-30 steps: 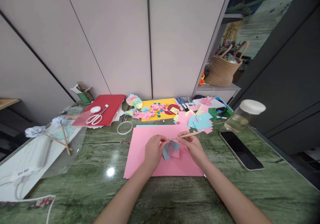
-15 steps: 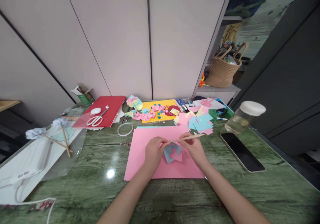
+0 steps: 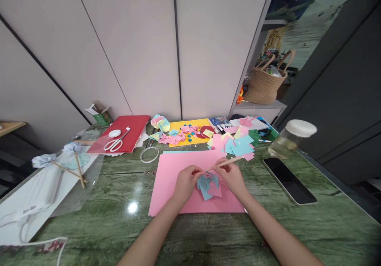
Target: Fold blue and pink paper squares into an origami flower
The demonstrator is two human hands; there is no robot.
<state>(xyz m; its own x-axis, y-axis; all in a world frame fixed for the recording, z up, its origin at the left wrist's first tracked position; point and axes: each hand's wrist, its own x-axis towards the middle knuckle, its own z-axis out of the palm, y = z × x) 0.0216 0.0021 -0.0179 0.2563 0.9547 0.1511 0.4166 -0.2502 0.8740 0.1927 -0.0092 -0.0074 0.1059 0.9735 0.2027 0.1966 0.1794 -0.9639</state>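
Over a stack of pink paper sheets (image 3: 169, 186), my two hands meet at a blue and pink folded paper piece (image 3: 208, 186). My left hand (image 3: 187, 182) pinches the upper left edge of this piece between thumb and fingers. A thin wooden stick (image 3: 230, 161) is gripped in my right hand (image 3: 231, 175), slanting up to the right. The stick's lower end is at the top of the folded piece, where fingers partly hide it.
White scissors (image 3: 114, 144) lie on a red folder (image 3: 131, 129) at the back left. Coloured paper squares (image 3: 241, 145) are behind my right hand. A phone (image 3: 288, 181) and a lidded jar (image 3: 287, 141) stand at the right; paper flowers (image 3: 44, 160) lie left.
The folded piece has moved slightly down and right, showing more of its top. The stick has tilted more steeply, and both hands have shifted a little.
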